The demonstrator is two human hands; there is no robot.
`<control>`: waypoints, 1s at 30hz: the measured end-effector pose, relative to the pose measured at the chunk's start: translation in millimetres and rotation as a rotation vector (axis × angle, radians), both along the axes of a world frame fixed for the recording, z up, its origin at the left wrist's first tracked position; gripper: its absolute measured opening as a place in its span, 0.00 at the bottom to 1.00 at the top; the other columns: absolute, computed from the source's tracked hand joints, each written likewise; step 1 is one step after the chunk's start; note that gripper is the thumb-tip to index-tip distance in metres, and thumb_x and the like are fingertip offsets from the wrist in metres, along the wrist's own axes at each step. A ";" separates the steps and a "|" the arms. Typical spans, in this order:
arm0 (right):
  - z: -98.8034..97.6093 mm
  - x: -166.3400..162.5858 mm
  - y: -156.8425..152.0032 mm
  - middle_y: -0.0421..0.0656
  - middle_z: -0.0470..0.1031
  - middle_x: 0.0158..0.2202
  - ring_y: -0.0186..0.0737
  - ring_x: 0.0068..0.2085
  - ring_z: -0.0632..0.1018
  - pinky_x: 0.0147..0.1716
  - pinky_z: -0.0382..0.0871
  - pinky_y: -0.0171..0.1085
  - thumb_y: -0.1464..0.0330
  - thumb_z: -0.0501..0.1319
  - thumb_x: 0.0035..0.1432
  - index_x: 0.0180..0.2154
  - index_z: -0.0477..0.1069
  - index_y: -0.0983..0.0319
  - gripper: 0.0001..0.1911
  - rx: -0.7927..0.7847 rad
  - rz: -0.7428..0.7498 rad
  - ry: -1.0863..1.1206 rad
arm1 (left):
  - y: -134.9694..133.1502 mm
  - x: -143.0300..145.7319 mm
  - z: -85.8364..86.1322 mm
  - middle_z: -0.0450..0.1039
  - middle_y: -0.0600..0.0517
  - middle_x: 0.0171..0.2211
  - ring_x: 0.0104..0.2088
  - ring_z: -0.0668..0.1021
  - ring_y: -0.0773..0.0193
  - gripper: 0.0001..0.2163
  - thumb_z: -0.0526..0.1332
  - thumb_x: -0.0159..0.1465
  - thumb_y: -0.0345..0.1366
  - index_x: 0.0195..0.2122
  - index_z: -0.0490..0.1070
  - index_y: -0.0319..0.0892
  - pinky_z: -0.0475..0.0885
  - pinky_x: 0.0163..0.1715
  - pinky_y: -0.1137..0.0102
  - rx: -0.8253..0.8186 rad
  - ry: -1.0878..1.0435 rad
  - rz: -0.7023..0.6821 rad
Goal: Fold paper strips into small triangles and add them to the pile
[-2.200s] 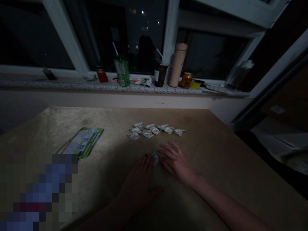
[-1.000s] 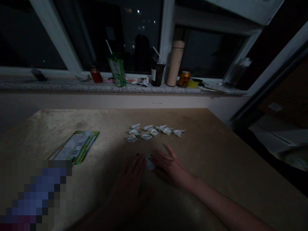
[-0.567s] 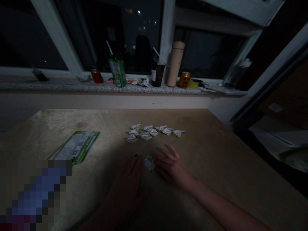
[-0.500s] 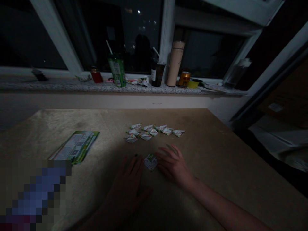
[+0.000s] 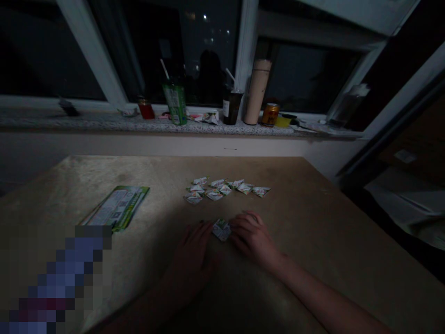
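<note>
In the head view a small folded paper piece, green and white with print, lies on the table between my hands. My left hand is in deep shadow; its fingers are stretched out flat, the tips at the paper's left edge. From the other side my right hand has its fingers bent and closed at the right corner of the paper. The underside of that grip is hidden. Beyond the hands, several folded paper pieces of the same print lie in a loose cluster.
A stack of green and white printed sheets lies on the left of the brown table. A blurred-out blue patch covers the lower left. On the windowsill stand a green cup, a dark cup, a pink flask and an orange can.
My right hand's fingers, raised and spread before, have come down and together at the paper's corner. My left hand stays beside the paper. The whole view has shifted slightly.
</note>
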State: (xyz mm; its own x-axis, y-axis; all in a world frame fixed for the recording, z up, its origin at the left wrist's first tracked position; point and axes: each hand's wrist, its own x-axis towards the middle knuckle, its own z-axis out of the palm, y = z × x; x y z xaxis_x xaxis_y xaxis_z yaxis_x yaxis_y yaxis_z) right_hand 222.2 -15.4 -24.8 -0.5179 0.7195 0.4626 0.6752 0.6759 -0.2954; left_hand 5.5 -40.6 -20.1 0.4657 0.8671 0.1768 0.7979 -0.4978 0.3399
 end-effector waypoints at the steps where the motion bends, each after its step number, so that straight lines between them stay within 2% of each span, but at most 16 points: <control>1: 1.1 -0.5 -0.5 0.45 0.76 0.43 0.43 0.48 0.71 0.53 0.58 0.48 0.67 0.58 0.61 0.43 0.72 0.59 0.09 -0.016 -0.007 0.006 | 0.0 0.5 1.3 0.59 0.44 0.61 0.61 0.61 0.53 0.25 0.54 0.65 0.40 0.61 0.55 0.38 0.55 0.60 0.54 -0.048 -0.065 0.017; 4: 4.9 -2.6 -1.5 0.46 0.76 0.41 0.43 0.44 0.72 0.47 0.62 0.45 0.67 0.58 0.61 0.42 0.72 0.61 0.09 -0.089 -0.019 0.048 | -2.3 1.2 5.1 0.59 0.45 0.61 0.60 0.63 0.55 0.24 0.53 0.65 0.40 0.62 0.53 0.41 0.59 0.59 0.56 -0.219 -0.255 0.061; 6: 6.9 -4.7 -1.9 0.46 0.76 0.41 0.43 0.43 0.73 0.44 0.64 0.43 0.66 0.59 0.60 0.41 0.72 0.61 0.09 -0.160 -0.007 0.125 | -4.8 0.6 7.2 0.57 0.46 0.62 0.61 0.62 0.55 0.25 0.52 0.66 0.41 0.63 0.51 0.42 0.58 0.59 0.57 -0.309 -0.353 0.059; 9: 6.9 -9.4 -2.9 0.45 0.76 0.38 0.40 0.40 0.74 0.41 0.66 0.38 0.67 0.59 0.59 0.38 0.72 0.61 0.07 -0.314 -0.006 0.310 | -8.2 -1.7 9.5 0.50 0.49 0.65 0.63 0.57 0.56 0.28 0.52 0.66 0.40 0.65 0.45 0.45 0.55 0.61 0.58 -0.352 -0.399 -0.046; 13: 1.8 -17.4 -5.4 0.39 0.72 0.27 0.34 0.29 0.72 0.28 0.64 0.32 0.66 0.60 0.55 0.33 0.70 0.61 0.05 -0.563 -0.067 0.588 | -9.6 -2.8 11.1 0.43 0.49 0.67 0.64 0.53 0.56 0.32 0.54 0.65 0.37 0.66 0.37 0.46 0.54 0.61 0.57 -0.280 -0.286 -0.216; 16: -1.0 -21.4 -6.1 0.37 0.71 0.26 0.34 0.28 0.72 0.27 0.64 0.31 0.62 0.61 0.53 0.33 0.64 0.60 0.10 -0.721 -0.036 0.848 | -8.2 0.0 11.7 0.44 0.47 0.67 0.64 0.52 0.56 0.34 0.54 0.65 0.35 0.67 0.35 0.45 0.53 0.62 0.56 -0.184 -0.167 -0.299; 20: -3.0 -19.7 -2.7 0.35 0.68 0.21 0.33 0.24 0.70 0.23 0.62 0.30 0.56 0.58 0.55 0.31 0.61 0.60 0.14 -0.837 -0.095 0.935 | -4.3 3.6 11.3 0.48 0.46 0.65 0.63 0.56 0.57 0.34 0.55 0.64 0.34 0.67 0.34 0.44 0.56 0.61 0.57 -0.091 -0.055 -0.321; 22: -4.4 -17.0 -0.6 0.35 0.67 0.20 0.33 0.23 0.70 0.23 0.62 0.30 0.57 0.58 0.56 0.29 0.61 0.60 0.13 -0.836 -0.108 0.904 | -1.3 3.6 10.7 0.51 0.47 0.65 0.63 0.57 0.58 0.33 0.55 0.64 0.34 0.66 0.38 0.43 0.58 0.60 0.58 -0.059 -0.027 -0.306; 24: -5.0 -14.1 0.4 0.34 0.66 0.20 0.33 0.22 0.69 0.22 0.61 0.30 0.61 0.57 0.56 0.30 0.60 0.59 0.10 -0.780 -0.119 0.843 | 2.3 2.9 10.6 0.55 0.49 0.63 0.62 0.59 0.59 0.29 0.55 0.63 0.33 0.65 0.47 0.45 0.58 0.60 0.59 -0.030 0.003 -0.298; 27: -2.3 -10.1 -0.1 0.38 0.69 0.25 0.34 0.26 0.71 0.25 0.63 0.31 0.69 0.56 0.57 0.31 0.65 0.60 0.03 -0.527 -0.148 0.577 | 6.5 1.5 11.7 0.60 0.52 0.61 0.60 0.63 0.60 0.20 0.53 0.65 0.31 0.59 0.60 0.47 0.59 0.59 0.60 0.014 0.055 -0.294; 30: 1.3 -5.7 0.9 0.42 0.72 0.30 0.37 0.33 0.72 0.32 0.65 0.34 0.72 0.56 0.59 0.34 0.70 0.61 0.05 -0.325 -0.094 0.351 | 8.3 0.2 12.4 0.64 0.51 0.58 0.57 0.66 0.59 0.17 0.53 0.65 0.32 0.56 0.64 0.46 0.62 0.56 0.60 0.034 0.069 -0.267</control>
State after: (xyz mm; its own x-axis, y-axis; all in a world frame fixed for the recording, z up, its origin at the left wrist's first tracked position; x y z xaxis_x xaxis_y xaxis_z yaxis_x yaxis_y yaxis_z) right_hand 216.5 -14.6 -23.5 -0.2965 0.8920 0.3411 0.5507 0.4515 -0.7020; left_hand 5.7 -32.3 -7.7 0.6889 0.7062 0.1632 0.6576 -0.7037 0.2689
